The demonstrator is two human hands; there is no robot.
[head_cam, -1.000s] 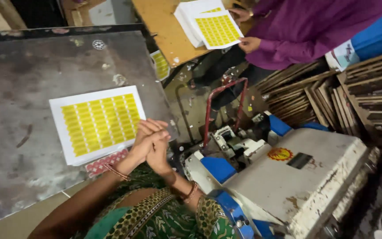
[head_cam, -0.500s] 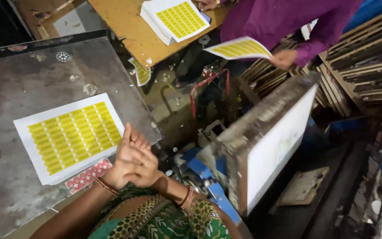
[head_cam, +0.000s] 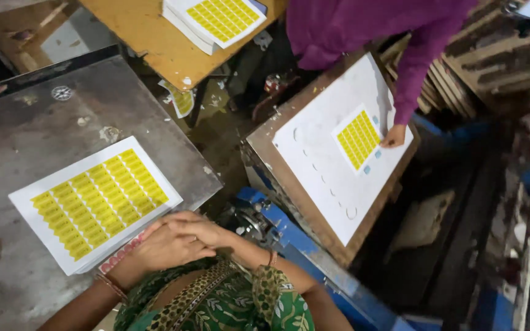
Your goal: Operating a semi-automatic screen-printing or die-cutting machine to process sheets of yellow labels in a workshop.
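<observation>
**Ana:** Head camera looks down at two hands. Where are they?

**Ben:** The left hand (head_cam: pixel 164 248) lies flat on top of the right hand (head_cam: pixel 207 233), close to the person's green patterned clothes. They are folded together, fingers loose, holding nothing. They sit at the near edge of the grey metal table (head_cam: pixel 32 122).

**Ana:** What is closest to them?

**Ben:** A white paper sheet with rows of yellow stickers (head_cam: pixel 96 199). It lies flat on the table, just beside the left hand. Its near corner almost touches the fingers. A pink dotted sheet (head_cam: pixel 121 254) peeks out from under it.

**Ana:** Is there room to move?

**Ben:** Yes, lots of bare table past the sheet, on the far and left sides. On the right, the table edge drops to a dark gap, then a blue machine part (head_cam: pixel 289 236).

**Ana:** What is hard to see?

**Ben:** The right hand is mostly covered, so I can't see its fingers well. The other person in a purple sleeve (head_cam: pixel 418 67) is cut off at the top.

**Ana:** What does that person touch?

**Ben:** Their hand (head_cam: pixel 394 136) rests on a white board in a wooden frame (head_cam: pixel 326 153), beside a small yellow sticker sheet (head_cam: pixel 357 140). A stack of sticker sheets (head_cam: pixel 216 18) sits on an orange wooden table (head_cam: pixel 136 37).
</observation>
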